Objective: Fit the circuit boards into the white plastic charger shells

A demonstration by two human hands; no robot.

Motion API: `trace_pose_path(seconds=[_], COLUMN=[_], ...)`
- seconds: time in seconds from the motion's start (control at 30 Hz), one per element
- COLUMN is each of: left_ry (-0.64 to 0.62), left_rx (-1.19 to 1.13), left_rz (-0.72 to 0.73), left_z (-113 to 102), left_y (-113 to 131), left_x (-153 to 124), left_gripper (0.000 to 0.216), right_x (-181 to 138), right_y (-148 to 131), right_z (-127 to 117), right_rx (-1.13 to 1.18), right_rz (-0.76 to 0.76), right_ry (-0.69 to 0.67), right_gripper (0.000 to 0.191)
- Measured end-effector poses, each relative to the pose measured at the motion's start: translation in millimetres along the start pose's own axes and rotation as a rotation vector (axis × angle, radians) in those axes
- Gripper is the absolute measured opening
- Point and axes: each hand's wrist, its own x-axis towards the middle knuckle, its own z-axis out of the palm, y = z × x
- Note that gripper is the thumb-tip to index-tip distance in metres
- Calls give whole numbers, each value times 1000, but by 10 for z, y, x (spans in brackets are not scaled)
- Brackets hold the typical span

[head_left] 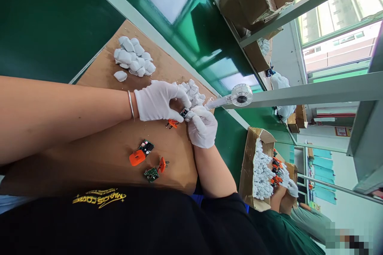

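My left hand, in a white glove, pinches a small dark circuit board between thumb and fingers. My right hand, also white-gloved, has its fingers closed at the board's other end; what they grip is hidden. Just below the left fingertips is an orange plug with metal prongs. Nearer my body lie a circuit board with an orange cover and a green circuit board beside another orange plug. Behind my hands sits a heap of white plastic pieces.
A larger pile of white pieces rests on the brown cardboard sheet. A clear round fan-like device stands beyond my right hand. At right, a cardboard box holds white pieces; a co-worker's gloved hand is beside orange parts.
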Motion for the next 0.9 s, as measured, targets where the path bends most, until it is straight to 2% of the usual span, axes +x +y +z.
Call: trace_pose_path(seconds=[0.13, 0.37, 0.53, 0.77, 0.9], left_ry=[-5, -40, -54, -40, -36], left_rx=[17, -10, -12, 3, -26], left_rz=[17, 66, 159, 291, 357], left_z=[-7, 9, -16, -31, -13], left_y=[16, -21, -10, 44, 31], left_x=[-6, -5, -5, -38, -51], left_gripper=[34, 31, 28, 24, 20], right_x=[-11, -28, -23, -69, -109], right_y=[-1, -29, -47, -126, -147], right_z=[-28, -81, -49, 9, 18], right_rx=[13, 59, 93, 287, 299], right_rz=[-13, 136, 159, 430, 454], right_ry=[-70, -182, -166, -300, -275], right_gripper=[24, 24, 24, 32, 32])
